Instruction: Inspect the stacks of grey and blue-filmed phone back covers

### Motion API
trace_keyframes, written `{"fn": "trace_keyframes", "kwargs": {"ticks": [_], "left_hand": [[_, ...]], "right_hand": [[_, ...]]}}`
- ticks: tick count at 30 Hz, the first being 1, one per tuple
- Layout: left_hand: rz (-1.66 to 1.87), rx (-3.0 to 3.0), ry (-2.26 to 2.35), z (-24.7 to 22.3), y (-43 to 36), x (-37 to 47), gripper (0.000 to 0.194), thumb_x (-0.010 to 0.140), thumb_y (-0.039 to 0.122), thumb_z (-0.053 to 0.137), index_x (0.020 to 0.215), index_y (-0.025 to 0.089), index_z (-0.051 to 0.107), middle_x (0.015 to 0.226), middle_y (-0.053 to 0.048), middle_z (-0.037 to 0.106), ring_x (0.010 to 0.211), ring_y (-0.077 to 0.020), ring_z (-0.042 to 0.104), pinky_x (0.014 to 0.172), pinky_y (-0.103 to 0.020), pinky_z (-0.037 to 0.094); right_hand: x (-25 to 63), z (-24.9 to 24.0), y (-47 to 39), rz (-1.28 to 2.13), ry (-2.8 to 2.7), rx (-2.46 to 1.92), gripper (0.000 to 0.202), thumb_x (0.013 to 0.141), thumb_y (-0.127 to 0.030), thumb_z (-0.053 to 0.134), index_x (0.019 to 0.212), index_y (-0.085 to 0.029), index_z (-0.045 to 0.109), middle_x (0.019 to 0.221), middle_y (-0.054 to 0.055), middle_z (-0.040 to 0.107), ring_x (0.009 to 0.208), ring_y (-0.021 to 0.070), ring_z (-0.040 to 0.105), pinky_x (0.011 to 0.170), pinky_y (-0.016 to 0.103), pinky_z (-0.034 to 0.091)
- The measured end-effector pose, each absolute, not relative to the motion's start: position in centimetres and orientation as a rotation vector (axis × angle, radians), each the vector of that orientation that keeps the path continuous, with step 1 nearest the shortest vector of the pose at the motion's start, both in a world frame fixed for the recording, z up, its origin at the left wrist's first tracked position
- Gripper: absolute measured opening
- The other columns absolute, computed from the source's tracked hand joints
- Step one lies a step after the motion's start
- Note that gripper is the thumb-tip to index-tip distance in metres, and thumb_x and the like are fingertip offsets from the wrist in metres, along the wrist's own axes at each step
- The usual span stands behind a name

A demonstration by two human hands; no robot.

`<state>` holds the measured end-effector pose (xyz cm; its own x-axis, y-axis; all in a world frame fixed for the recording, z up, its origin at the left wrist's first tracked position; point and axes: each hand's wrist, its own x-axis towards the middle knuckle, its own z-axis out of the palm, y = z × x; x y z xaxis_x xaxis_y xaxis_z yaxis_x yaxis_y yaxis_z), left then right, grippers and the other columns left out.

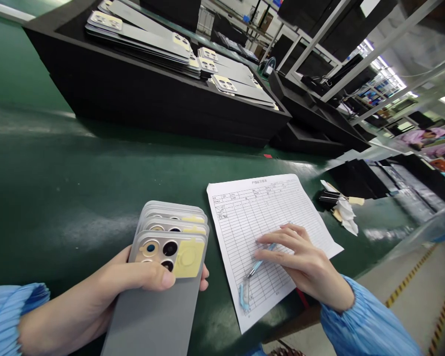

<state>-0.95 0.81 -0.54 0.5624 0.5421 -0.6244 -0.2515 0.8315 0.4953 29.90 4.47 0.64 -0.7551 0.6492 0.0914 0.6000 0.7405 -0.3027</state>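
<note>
A stack of grey phone back covers (155, 316) is gripped in my left hand (133, 282), the thumb pressed on the top cover beside its camera rings. Several covers fan out behind the top one, and a yellow film (188, 258) covers part of its camera area. My right hand (300, 259) hovers low over a printed form (241, 222), fingers stretched and apart. Beneath those fingers a light blue pen (257, 267) slants across the sheet; whether they touch it is hard to tell. The form lies on the green table (96, 198).
Along the back stands a black foam tray (170, 106) loaded with more grey covers (144, 42). Further black trays (311, 118) sit to its right. Near the form's right side lie a black clip (328, 198) and crumpled white paper (346, 215). A person in pink (426, 138) is far right.
</note>
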Motion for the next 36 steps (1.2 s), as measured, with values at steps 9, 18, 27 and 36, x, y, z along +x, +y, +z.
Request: {"fn": "trace_keyframes", "kwargs": {"ticks": [9,18,27,36], "left_hand": [[0.474,0.385,0.856,-0.6,0.8,-1.0,0.054,0.062,0.031,0.064,0.114,0.025,0.054,0.104,-0.007,0.066,0.104,-0.0316,0.054,0.079,-0.042,0.048],[0.444,0.373,0.841,-0.5,0.6,-1.0,0.039,0.06,0.033,0.065,0.099,0.027,0.063,0.098,-0.002,0.068,0.095,-0.0262,0.06,0.078,-0.032,0.049],[0.453,0.393,0.832,-0.4,0.9,-0.8,0.034,0.06,0.032,0.064,0.093,0.026,0.065,0.092,-0.002,0.069,0.087,-0.0215,0.061,0.072,-0.026,0.049],[0.437,0.412,0.846,-0.1,0.9,-0.8,0.034,0.064,0.03,0.062,0.097,0.024,0.062,0.095,-0.002,0.069,0.092,-0.0225,0.061,0.074,-0.027,0.048]], "right_hand": [[30.4,0.9,3.5,0.391,-2.785,-0.978,0.045,0.077,0.003,0.038,0.099,-0.028,0.062,0.106,0.006,0.058,0.091,0.0211,0.051,0.082,0.046,0.032],[28.1,0.8,1.6,0.492,-2.74,-1.043,0.036,0.083,-0.005,0.04,0.105,-0.023,0.061,0.091,0.009,0.054,0.077,0.0182,0.051,0.063,0.034,0.046],[26.1,0.3,1.5,0.454,-2.662,-1.125,0.027,0.086,-0.011,0.042,0.106,-0.017,0.059,0.082,0.008,0.052,0.069,0.0152,0.051,0.055,0.029,0.05],[23.1,0.6,1.8,0.484,-2.685,-1.002,0.022,0.087,-0.012,0.039,0.098,-0.012,0.059,0.076,0.009,0.055,0.063,0.0144,0.051,0.049,0.026,0.048]]}}
